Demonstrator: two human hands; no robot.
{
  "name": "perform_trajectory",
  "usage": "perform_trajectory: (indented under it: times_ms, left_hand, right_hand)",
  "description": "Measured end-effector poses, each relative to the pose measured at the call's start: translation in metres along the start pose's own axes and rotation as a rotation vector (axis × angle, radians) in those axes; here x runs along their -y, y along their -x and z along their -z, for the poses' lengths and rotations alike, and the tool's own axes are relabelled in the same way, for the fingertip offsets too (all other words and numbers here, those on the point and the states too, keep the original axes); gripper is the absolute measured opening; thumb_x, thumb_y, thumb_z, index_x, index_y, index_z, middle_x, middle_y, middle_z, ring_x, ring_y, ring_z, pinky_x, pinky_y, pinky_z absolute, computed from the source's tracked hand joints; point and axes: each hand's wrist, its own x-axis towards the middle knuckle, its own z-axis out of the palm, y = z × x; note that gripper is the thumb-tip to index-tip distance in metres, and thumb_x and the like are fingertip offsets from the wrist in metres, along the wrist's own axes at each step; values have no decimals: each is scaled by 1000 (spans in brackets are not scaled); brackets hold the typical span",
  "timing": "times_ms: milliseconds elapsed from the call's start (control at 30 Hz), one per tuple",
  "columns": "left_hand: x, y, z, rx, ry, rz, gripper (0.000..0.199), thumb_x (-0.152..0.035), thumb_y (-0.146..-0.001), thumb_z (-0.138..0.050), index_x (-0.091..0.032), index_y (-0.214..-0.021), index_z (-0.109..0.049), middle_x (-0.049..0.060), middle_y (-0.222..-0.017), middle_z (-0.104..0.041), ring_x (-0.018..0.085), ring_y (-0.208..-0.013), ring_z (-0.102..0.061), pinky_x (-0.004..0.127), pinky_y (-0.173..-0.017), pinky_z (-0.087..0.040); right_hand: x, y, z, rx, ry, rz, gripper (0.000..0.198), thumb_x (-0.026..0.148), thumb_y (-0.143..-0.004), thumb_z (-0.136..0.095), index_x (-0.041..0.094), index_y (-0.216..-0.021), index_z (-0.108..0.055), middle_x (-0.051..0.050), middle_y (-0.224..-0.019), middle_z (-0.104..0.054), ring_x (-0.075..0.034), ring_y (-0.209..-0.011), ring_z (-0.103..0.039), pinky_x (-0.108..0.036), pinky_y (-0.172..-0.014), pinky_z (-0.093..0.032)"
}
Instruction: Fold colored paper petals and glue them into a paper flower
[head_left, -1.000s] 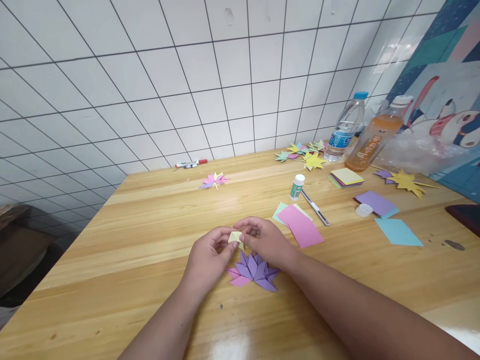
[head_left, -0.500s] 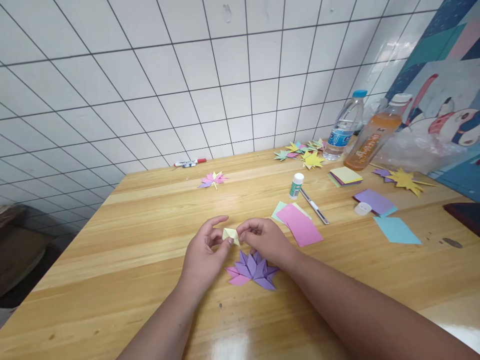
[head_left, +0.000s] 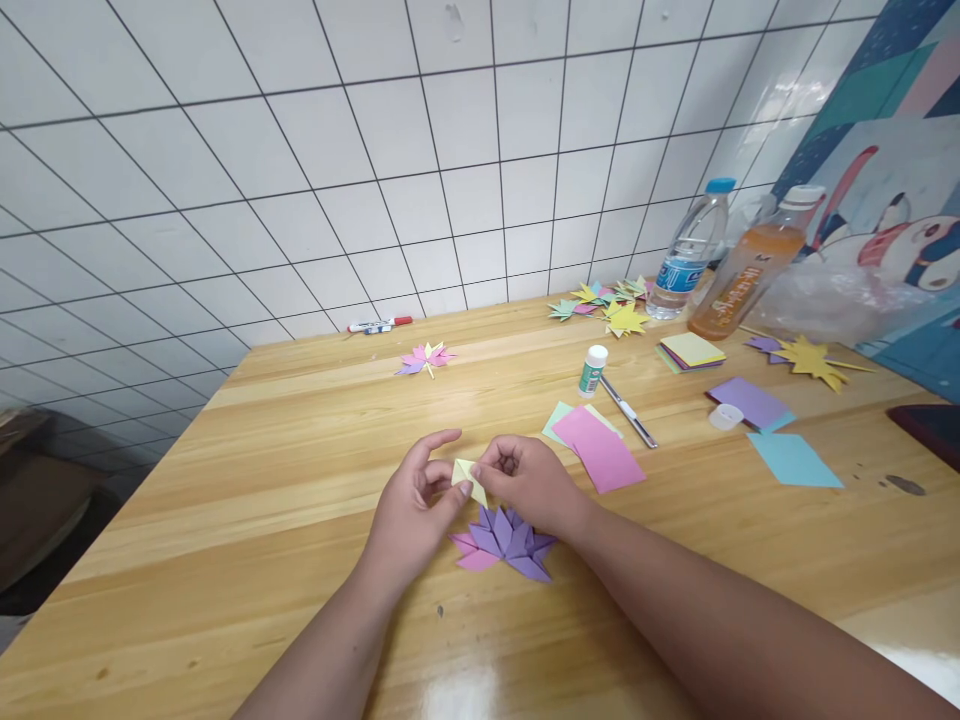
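Two bare hands met near the middle of a light wooden table, holding one small folded piece of pale yellow paper. The left hand pinched its left side, thumb in front, with the forefinger stretched out above it. The right hand had its fingers closed on the right side, thumb and forefinger together and the others curled. The yellow piece was just beyond a spiky folded form, mostly purple with pink points at the left; whether they touched could not be told.

To the right, a pink sheet lay over green and yellow ones. Behind it stood a white-capped glue stick, with a slim pen lying beside it. Farther right were a stack of coloured paper, a small translucent cap and a blue sheet. Two bottles, one clear and one orange, stood near the white tiled wall. A pink, purple and yellow paper leaf lay at the far left, near two markers.
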Motion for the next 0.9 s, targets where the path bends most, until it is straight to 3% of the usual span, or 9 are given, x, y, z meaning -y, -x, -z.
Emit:
perform_trajectory:
  times_ms: [167,300,467,900]
  left_hand:
    - [-1,0,1,1,6,17,49,-31,-75,-63,-19,-120,-47,-2,-68,-62,13,-63,-54,25,-63,-41]
    - [-1,-2,3,-100,36,-19,55,-31,-74,-64,-20,-124,-44,-2,-69,-64,15,-67,-57,27,-69,-42]
    - [-2,-3,5,-213,-60,-40,43,-33,-73,-64,-18,-113,-54,-1,-69,-63,16,-70,-59,27,-69,-42]
    - [1,-4,3,-217,-137,-31,38,-32,-73,-64,-17,-108,-59,0,-69,-63,17,-70,-60,27,-67,-44]
  right_hand:
    - [0,-1,2,24,-15,21,13,25,-73,-59,17,-64,-57,4,-56,-55,-8,-50,-49,-19,-48,-38]
    - [-1,-1,2,12,-89,56,15,31,-73,-62,18,-80,-64,1,-71,-61,-10,-61,-55,-21,-57,-44]
    - [-1,0,1,-16,-5,62,15,32,-72,-63,17,-72,-64,0,-68,-62,-11,-60,-53,-23,-58,-43]
    - [2,0,3,-6,-104,10,16,32,-72,-61,16,-70,-64,0,-68,-63,-12,-63,-55,-22,-59,-43]
